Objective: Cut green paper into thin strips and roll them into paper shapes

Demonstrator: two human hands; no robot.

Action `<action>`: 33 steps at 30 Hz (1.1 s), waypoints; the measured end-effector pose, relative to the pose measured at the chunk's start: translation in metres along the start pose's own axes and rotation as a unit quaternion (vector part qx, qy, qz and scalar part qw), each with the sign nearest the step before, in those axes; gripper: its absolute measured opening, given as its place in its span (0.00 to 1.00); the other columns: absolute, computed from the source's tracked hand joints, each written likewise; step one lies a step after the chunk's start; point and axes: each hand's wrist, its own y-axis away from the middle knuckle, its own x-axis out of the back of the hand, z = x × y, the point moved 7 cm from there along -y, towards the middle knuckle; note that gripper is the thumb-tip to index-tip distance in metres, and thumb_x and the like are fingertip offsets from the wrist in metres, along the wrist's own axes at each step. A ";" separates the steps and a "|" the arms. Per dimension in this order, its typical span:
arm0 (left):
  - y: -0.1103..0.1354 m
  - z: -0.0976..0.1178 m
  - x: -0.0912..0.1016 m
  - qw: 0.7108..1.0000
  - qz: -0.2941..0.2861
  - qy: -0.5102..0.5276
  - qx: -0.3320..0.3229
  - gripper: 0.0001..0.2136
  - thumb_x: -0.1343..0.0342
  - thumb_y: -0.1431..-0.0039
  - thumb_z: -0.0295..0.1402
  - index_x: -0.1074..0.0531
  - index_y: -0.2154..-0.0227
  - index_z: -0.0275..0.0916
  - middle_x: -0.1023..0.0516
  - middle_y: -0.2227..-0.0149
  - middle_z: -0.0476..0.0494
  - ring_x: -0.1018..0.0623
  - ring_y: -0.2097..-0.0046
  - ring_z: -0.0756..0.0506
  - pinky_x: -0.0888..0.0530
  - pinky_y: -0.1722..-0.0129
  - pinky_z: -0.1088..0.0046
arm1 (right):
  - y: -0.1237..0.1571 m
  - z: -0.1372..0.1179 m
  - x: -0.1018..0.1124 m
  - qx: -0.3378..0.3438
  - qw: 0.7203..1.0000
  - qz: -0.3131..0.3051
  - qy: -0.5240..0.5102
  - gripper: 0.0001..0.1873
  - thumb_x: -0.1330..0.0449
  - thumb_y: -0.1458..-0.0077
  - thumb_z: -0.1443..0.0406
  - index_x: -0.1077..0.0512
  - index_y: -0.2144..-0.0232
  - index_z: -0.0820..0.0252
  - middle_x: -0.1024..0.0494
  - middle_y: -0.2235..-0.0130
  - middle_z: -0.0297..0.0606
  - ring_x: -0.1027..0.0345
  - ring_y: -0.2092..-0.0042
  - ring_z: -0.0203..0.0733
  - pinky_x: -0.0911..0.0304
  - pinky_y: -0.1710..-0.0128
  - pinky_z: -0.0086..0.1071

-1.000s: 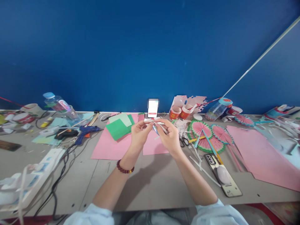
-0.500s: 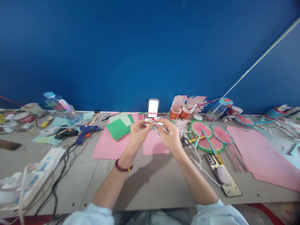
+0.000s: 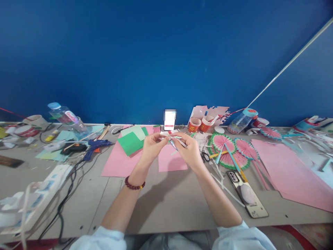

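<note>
My left hand (image 3: 155, 146) and my right hand (image 3: 189, 150) meet over the middle of the table. Thumbs and fingers of both are pinched on a thin white strip (image 3: 171, 138), mostly covered by the fingertips. Under the right fingers shows a small white-and-blue edge (image 3: 173, 145); its kind cannot be made out. Just behind the fingertips is a white piece with a red mark (image 3: 169, 132). Below the hands lies a pink paper sheet (image 3: 172, 161). Green paper (image 3: 130, 143) rests on a larger pink sheet (image 3: 114, 166) to the left of my left hand.
A lit phone (image 3: 169, 119) leans on the blue wall. To the right are red paper cups (image 3: 194, 125), scissors (image 3: 205, 157), watermelon-patterned paper fans (image 3: 223, 144) and another phone (image 3: 256, 210) under a pale rounded object. Leftward lie a blue glue gun (image 3: 95, 146), cables and a power strip (image 3: 49, 187).
My left hand has shifted slightly left and its wrist a little up, opening a small gap between the fingertips. My right hand has barely moved.
</note>
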 end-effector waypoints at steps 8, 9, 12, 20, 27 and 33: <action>0.002 0.007 -0.008 0.999 -0.015 0.044 -0.011 0.10 0.35 0.54 0.40 0.20 0.72 0.39 0.19 0.69 0.44 0.21 0.66 0.45 0.26 0.64 0.70 | 0.000 -0.005 0.005 0.022 0.999 0.030 0.012 0.15 0.45 0.45 0.60 0.24 0.59 0.59 0.25 0.73 0.35 0.41 0.78 0.32 0.45 0.78 0.25; 0.003 0.007 -0.008 0.999 -0.009 0.042 -0.008 0.11 0.35 0.55 0.41 0.21 0.72 0.39 0.19 0.69 0.44 0.21 0.66 0.45 0.26 0.63 0.70 | 0.000 -0.005 0.005 0.021 0.999 0.031 0.014 0.15 0.45 0.45 0.60 0.24 0.59 0.59 0.25 0.73 0.34 0.41 0.78 0.32 0.45 0.78 0.25; 0.004 0.008 -0.007 0.999 0.012 0.035 -0.011 0.11 0.34 0.56 0.41 0.21 0.73 0.38 0.19 0.70 0.43 0.22 0.67 0.45 0.26 0.64 0.70 | 0.000 -0.006 0.005 0.030 0.999 0.026 0.015 0.14 0.44 0.45 0.61 0.24 0.59 0.58 0.23 0.70 0.35 0.38 0.76 0.33 0.42 0.76 0.26; 0.003 0.012 -0.003 0.998 0.029 0.030 -0.041 0.10 0.34 0.55 0.41 0.20 0.73 0.39 0.19 0.71 0.44 0.21 0.66 0.44 0.26 0.64 0.69 | -0.001 -0.007 0.002 0.038 0.999 0.008 0.000 0.14 0.44 0.44 0.60 0.23 0.59 0.56 0.22 0.66 0.36 0.34 0.72 0.35 0.38 0.70 0.29; 0.001 0.011 0.000 0.998 0.030 0.010 -0.056 0.08 0.36 0.53 0.39 0.20 0.73 0.39 0.19 0.70 0.44 0.21 0.65 0.44 0.26 0.66 0.70 | 0.001 -0.009 0.005 0.024 0.999 0.012 0.026 0.22 0.45 0.43 0.60 0.33 0.47 0.55 0.35 0.82 0.26 0.46 0.81 0.33 0.45 0.77 0.28; 0.002 0.010 -0.003 0.999 0.008 0.036 -0.038 0.08 0.36 0.53 0.39 0.21 0.73 0.40 0.19 0.70 0.45 0.22 0.66 0.45 0.26 0.64 0.70 | -0.002 -0.010 0.007 0.024 0.999 -0.010 0.040 0.22 0.45 0.44 0.60 0.35 0.46 0.56 0.39 0.84 0.22 0.50 0.81 0.32 0.50 0.78 0.26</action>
